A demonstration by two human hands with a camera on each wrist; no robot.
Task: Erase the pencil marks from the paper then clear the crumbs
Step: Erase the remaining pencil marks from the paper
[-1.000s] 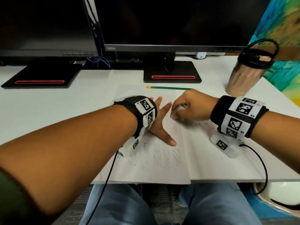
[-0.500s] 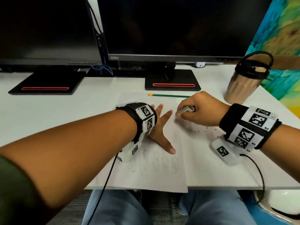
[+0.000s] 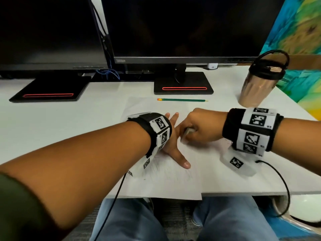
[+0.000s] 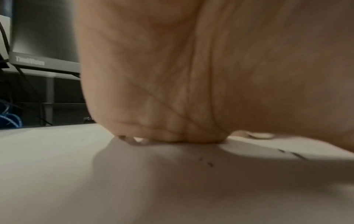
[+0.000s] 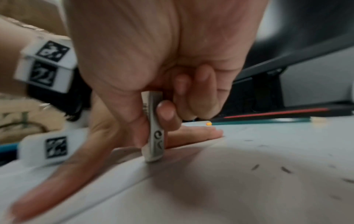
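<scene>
White eraser [image 5: 154, 130] pinched upright in right hand [image 3: 201, 126], beside flat left hand [image 3: 173, 145] on paper [image 3: 173, 181].

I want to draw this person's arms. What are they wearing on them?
Each wrist has a black band covered with white blocks printed with black square codes. The left wrist band looks the same. A small white tag with a code hangs under the right wrist, and a thin black cable trails from each band. A dark green sleeve shows on the left upper arm.
</scene>
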